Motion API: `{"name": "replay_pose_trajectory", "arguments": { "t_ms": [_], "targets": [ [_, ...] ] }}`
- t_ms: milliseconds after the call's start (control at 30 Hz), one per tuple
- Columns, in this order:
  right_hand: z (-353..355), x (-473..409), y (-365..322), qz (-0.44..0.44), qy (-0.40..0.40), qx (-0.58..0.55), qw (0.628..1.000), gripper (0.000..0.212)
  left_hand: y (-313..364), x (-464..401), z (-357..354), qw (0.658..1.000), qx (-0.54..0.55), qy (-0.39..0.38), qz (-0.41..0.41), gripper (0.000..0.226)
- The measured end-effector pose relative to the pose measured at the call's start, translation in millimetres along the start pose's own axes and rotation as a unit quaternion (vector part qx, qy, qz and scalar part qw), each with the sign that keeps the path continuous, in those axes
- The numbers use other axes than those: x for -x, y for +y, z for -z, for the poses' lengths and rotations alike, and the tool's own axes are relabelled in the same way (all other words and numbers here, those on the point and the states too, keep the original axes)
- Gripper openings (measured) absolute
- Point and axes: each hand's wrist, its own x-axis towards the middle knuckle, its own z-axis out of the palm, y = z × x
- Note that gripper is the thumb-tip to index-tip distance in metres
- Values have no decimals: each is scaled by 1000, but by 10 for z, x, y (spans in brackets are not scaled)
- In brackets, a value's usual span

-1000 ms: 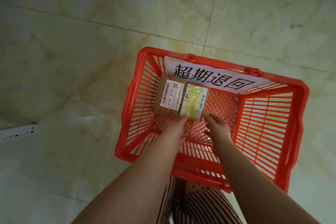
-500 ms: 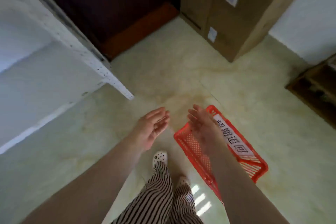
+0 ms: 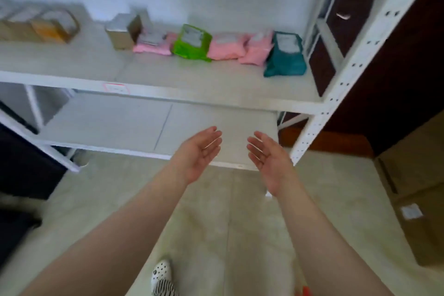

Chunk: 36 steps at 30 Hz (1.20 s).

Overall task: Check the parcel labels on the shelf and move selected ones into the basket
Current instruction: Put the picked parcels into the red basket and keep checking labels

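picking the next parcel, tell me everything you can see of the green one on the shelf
The green parcel is a bright green, soft-looking plastic mailer bag, plump and propped up leaning back on the upper shelf, near the wall. A pale label covers its upper face; its print is too blurred to read. Pink parcels press against it on both sides. Neither hand touches it.

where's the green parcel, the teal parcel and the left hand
green parcel (image 3: 192, 43), head view, middle of its front face
teal parcel (image 3: 286, 55), head view, middle of the bag
left hand (image 3: 199, 154), head view, on the open palm
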Motion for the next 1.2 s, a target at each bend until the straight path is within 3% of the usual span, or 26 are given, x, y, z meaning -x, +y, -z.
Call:
{"name": "replay_pose_trajectory", "arguments": {
  "t_ms": [233,433,633,867,967,1067,1200],
  "targets": [
    [-2242,-725,252,-21,-58,2,998,24,1748,-176,1191,994,46,55,-84,17],
    [-3562,-1137,436,-32,-70,10,997,30,2715,-389,1852,989,59,95,-102,7],
    [-4300,-1650,508,-35,-46,42,997,18,3243,-851,2097,987,55,126,-88,11],
    [-4970,-2560,383,17,-8,77,997,13,3876,-1733,2206,985,13,148,-88,39],
    [-5164,-2981,338,57,30,95,993,27,4109,-2035,2230,983,-13,161,-85,53],
    [-5317,-3283,304,70,55,103,991,39,4318,-2291,2271,982,-30,163,-88,54],
    [-5430,-3490,274,77,85,120,986,36,4531,-2593,2276,982,-51,163,-76,59]
  ]
}}
